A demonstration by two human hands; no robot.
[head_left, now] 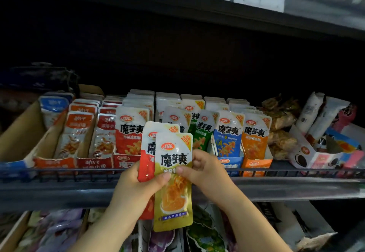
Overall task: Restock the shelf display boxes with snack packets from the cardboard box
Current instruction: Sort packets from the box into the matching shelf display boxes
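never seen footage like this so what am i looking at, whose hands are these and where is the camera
No machine here: a person wears a camera on the head, so this one picture looks forward and down at their own hands. The left hand grips a red packet and a yellow packet together; the right hand pinches the yellow one's edge. Behind them a shop shelf carries a row of display boxes filled with standing snack packets in red, green, blue and orange.
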